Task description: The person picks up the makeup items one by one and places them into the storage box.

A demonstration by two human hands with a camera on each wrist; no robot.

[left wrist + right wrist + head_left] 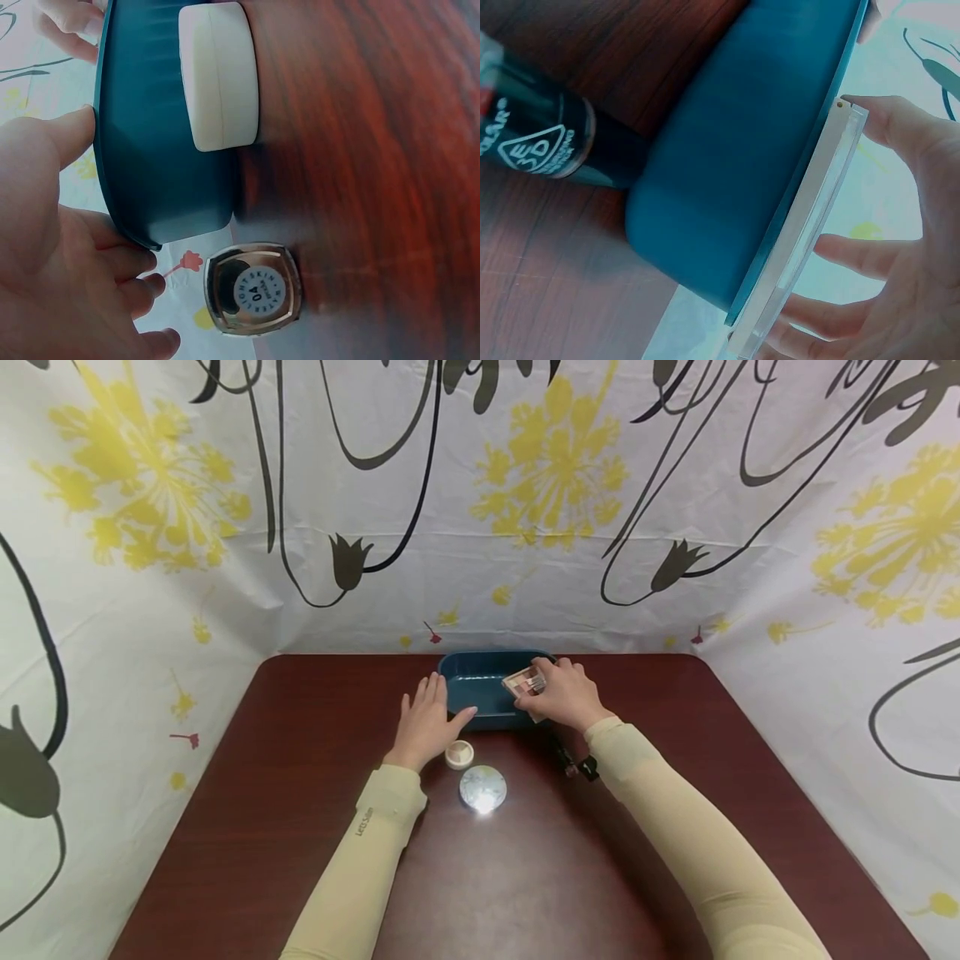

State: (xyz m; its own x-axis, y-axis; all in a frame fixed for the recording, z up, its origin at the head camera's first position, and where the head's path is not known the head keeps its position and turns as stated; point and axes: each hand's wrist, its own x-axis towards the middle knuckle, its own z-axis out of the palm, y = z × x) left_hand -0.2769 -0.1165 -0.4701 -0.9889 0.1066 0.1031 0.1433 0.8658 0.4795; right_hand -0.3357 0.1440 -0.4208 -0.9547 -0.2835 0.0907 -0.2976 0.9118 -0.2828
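My right hand (566,693) holds an eyeshadow palette (522,683) at the right side of a teal tray (491,722). In the right wrist view the palette (802,232) has a clear lid and lies tilted along the tray's rim, thumb at one end and fingers at the other. My left hand (426,722) rests against the tray's left side, its fingers extended and thumb touching the near rim. Close to that hand in the left wrist view are a white round container (219,76) and a gold-rimmed, square-bottomed bottle (253,289) marked 04.
A shiny round compact (482,789) reflects light in front of the white container. A black cylinder with white lettering (540,124) lies by the tray's right end, partly under my right arm in the head view. A patterned cloth (480,568) hangs behind the reddish-brown table (262,827).
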